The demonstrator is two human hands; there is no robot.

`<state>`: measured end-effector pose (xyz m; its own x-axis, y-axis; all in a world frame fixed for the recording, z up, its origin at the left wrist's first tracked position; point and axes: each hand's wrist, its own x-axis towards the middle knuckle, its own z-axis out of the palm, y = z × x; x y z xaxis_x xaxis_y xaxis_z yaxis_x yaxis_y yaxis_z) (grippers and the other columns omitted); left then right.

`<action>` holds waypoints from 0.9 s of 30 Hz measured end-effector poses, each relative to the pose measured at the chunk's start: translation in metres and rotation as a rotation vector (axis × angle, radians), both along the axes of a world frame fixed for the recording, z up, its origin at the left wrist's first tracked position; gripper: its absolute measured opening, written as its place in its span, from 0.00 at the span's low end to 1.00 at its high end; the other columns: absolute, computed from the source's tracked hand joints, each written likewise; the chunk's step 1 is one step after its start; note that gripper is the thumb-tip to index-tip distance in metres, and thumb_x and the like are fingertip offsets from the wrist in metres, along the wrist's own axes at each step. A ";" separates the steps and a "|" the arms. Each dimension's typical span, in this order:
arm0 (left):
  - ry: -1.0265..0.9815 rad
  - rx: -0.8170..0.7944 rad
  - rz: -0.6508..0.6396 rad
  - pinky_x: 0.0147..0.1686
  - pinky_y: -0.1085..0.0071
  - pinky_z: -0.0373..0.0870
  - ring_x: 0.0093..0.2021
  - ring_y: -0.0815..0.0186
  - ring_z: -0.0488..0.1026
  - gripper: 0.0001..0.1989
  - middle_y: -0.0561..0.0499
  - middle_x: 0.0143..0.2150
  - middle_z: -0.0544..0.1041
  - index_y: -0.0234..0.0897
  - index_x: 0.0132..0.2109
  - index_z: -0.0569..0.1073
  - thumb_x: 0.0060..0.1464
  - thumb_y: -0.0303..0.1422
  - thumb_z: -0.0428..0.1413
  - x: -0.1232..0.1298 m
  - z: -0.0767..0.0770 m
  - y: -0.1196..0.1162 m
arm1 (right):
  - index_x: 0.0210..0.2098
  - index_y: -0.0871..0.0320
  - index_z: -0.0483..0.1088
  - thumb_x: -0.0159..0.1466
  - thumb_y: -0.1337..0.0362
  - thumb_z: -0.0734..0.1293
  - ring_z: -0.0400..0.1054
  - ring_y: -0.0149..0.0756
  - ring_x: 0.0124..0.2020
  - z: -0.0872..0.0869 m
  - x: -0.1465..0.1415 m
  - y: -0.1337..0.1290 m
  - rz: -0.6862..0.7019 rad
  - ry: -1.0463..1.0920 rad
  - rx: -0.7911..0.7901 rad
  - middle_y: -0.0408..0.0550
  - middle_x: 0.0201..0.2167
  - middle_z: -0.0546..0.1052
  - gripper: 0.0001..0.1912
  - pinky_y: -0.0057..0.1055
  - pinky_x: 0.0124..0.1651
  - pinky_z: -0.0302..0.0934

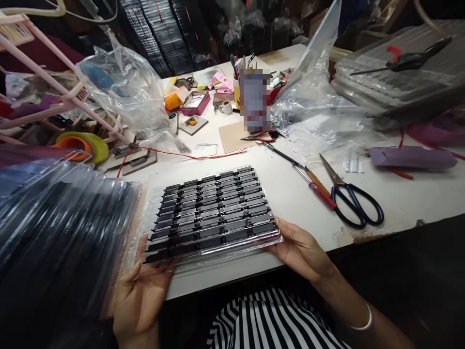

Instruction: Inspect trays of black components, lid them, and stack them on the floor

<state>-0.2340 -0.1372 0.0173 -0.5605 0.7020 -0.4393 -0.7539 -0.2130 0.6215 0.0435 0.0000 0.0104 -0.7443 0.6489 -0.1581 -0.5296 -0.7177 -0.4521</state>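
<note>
A clear plastic tray holds several rows of black comb-like parts, tilted above the front edge of the white table. My left hand grips its lower left corner, with the thumb at the side and fingers partly hidden beneath. At the lower right corner, my right hand holds the tray, its fingers partly behind the plastic. Left of the tray stands a large stack of similar clear trays with dark contents, blurred.
Scissors and a red-handled tool lie on the white table at right. Behind are pliers, a clear plastic bag, a pink rack and stacked plastic packs. A purple roll lies far right.
</note>
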 end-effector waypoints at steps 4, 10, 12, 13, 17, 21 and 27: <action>0.020 0.000 -0.019 0.42 0.56 0.76 0.47 0.55 0.76 0.28 0.45 0.55 0.74 0.44 0.63 0.62 0.54 0.29 0.48 0.000 0.001 0.001 | 0.59 0.60 0.63 0.68 0.69 0.58 0.69 0.36 0.47 0.002 0.009 -0.003 0.032 -0.045 0.058 0.53 0.49 0.74 0.20 0.39 0.56 0.61; 0.003 0.057 -0.044 0.44 0.55 0.75 0.49 0.56 0.75 0.27 0.47 0.54 0.75 0.48 0.62 0.61 0.56 0.28 0.47 0.001 0.003 0.003 | 0.58 0.60 0.63 0.68 0.69 0.58 0.69 0.35 0.46 -0.003 0.009 -0.006 0.005 -0.090 0.074 0.53 0.47 0.75 0.19 0.38 0.56 0.60; 0.004 0.062 -0.071 0.45 0.54 0.74 0.49 0.57 0.75 0.26 0.47 0.54 0.75 0.50 0.63 0.61 0.58 0.30 0.47 0.001 0.002 0.001 | 0.57 0.61 0.65 0.68 0.68 0.58 0.69 0.36 0.47 -0.004 0.007 -0.006 0.001 -0.106 0.084 0.54 0.48 0.74 0.18 0.38 0.56 0.60; 0.015 0.068 -0.097 0.46 0.53 0.73 0.49 0.56 0.75 0.25 0.47 0.54 0.75 0.50 0.63 0.60 0.59 0.30 0.47 0.000 0.001 0.000 | 0.56 0.61 0.66 0.69 0.68 0.58 0.68 0.37 0.48 -0.004 0.007 -0.006 -0.001 -0.116 0.091 0.54 0.49 0.74 0.17 0.38 0.57 0.60; 0.165 0.109 -0.214 0.46 0.53 0.73 0.47 0.54 0.76 0.25 0.41 0.52 0.76 0.47 0.65 0.57 0.61 0.31 0.45 -0.002 -0.005 -0.007 | 0.54 0.59 0.69 0.70 0.67 0.56 0.67 0.38 0.50 -0.004 0.006 -0.007 -0.018 -0.159 0.103 0.53 0.53 0.72 0.17 0.40 0.58 0.59; 0.272 0.085 -0.261 0.42 0.54 0.75 0.43 0.54 0.78 0.25 0.41 0.48 0.79 0.48 0.66 0.55 0.63 0.32 0.44 -0.002 -0.008 -0.011 | 0.53 0.58 0.69 0.70 0.66 0.55 0.68 0.38 0.50 -0.006 0.005 -0.007 -0.046 -0.216 0.116 0.53 0.52 0.73 0.17 0.40 0.58 0.59; 0.262 0.064 -0.227 0.43 0.54 0.75 0.42 0.54 0.78 0.26 0.40 0.49 0.77 0.45 0.66 0.54 0.63 0.32 0.45 0.001 -0.006 -0.009 | 0.52 0.58 0.70 0.69 0.63 0.57 0.69 0.39 0.49 -0.006 0.005 -0.010 -0.079 -0.300 0.154 0.53 0.51 0.74 0.16 0.40 0.58 0.60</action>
